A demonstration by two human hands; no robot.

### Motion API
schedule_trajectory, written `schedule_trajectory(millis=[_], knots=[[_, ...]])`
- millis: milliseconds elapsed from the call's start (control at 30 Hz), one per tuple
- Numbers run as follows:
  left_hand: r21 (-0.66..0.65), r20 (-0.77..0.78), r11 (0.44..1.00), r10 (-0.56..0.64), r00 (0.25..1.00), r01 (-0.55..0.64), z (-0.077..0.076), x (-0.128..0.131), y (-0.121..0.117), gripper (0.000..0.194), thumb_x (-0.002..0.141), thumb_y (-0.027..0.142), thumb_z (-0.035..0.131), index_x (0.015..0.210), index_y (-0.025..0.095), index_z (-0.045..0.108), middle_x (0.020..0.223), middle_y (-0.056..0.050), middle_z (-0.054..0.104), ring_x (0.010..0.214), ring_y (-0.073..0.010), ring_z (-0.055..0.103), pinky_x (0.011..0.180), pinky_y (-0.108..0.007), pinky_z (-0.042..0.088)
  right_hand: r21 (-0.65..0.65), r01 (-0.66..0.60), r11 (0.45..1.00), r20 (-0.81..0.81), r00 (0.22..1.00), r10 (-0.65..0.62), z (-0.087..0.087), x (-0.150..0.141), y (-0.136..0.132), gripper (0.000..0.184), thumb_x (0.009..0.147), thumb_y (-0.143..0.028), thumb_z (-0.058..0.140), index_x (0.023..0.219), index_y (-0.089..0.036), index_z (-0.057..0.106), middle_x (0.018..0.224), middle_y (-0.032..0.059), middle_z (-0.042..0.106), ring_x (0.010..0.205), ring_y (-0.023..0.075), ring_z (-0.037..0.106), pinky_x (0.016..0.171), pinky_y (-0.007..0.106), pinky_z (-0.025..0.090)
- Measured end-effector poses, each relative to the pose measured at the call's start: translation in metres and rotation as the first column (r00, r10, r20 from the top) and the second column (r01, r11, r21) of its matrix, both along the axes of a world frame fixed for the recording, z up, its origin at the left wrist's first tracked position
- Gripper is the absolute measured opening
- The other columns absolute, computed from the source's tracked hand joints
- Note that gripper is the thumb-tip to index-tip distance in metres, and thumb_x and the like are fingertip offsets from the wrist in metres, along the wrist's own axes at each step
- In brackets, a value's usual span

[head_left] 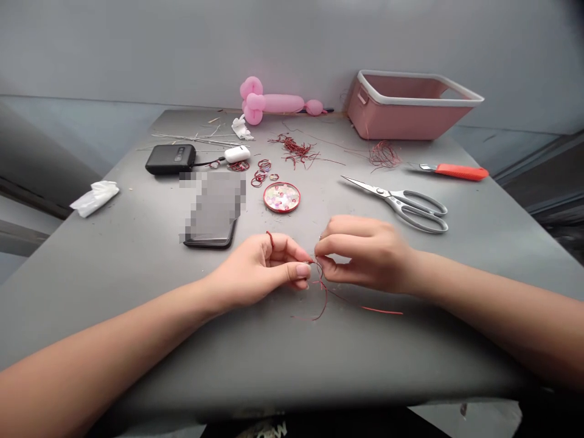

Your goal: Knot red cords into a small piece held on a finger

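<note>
Thin dark red cord [322, 281] is stretched between my two hands just above the table, its loose ends trailing down and to the right. My left hand [269, 267] pinches the cord between thumb and fingers; a red cord ring circles one of its fingers. My right hand [369, 252], with thumb and forefinger together, grips the cord close beside the left fingertips. Beyond the hands stands a small round red-rimmed dish [281, 198] of pale and pink beads. Several finished-looking red cord rings [260, 176] lie behind it.
Scissors [396, 202] and an orange-handled cutter [460, 172] lie to the right. A phone [212, 210], black power bank [170, 159], white earbud case [237, 154] and tissue [95, 198] lie left. Cord scraps [296, 149], a pink balloon [283, 103] and a pink bin [401, 121] are farther back.
</note>
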State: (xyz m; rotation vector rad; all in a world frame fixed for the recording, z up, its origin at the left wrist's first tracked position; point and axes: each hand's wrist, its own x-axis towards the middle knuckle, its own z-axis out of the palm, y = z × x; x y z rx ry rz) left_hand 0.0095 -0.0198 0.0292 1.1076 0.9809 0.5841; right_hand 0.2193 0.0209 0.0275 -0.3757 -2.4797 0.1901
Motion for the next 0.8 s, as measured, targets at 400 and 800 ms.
schedule_trajectory(millis=[400, 800], knots=[[0.091, -0.054, 0.996, 0.013, 0.998, -0.008, 0.001, 0.003, -0.001, 0.015, 0.077, 0.023, 0.072, 0.082, 0.013, 0.062, 0.072, 0.001, 0.064, 0.066, -0.0076, 0.059, 0.067, -0.023, 0.048, 0.322, 0.245, 0.915, -0.056, 0.969, -0.24, 0.001, 0.011, 0.016, 0.014, 0.083, -0.007, 0.053, 0.086, -0.021, 0.056, 0.082, 0.0062, 0.064, 0.073, 0.018, 0.058, 0.066, 0.032, 0.052], [0.192, -0.024, 0.973, 0.135, 0.991, -0.128, 0.002, 0.005, -0.002, 0.014, 0.08, 0.024, 0.065, 0.086, 0.016, 0.056, 0.076, 0.002, 0.058, 0.061, -0.0077, 0.052, 0.054, -0.022, 0.042, -0.388, 0.026, 0.921, 0.023, 1.0, -0.019, 0.007, 0.002, 0.006, 0.008, 0.091, -0.022, 0.057, 0.092, -0.018, 0.064, 0.084, 0.0026, 0.071, 0.074, 0.0126, 0.064, 0.07, 0.026, 0.05]])
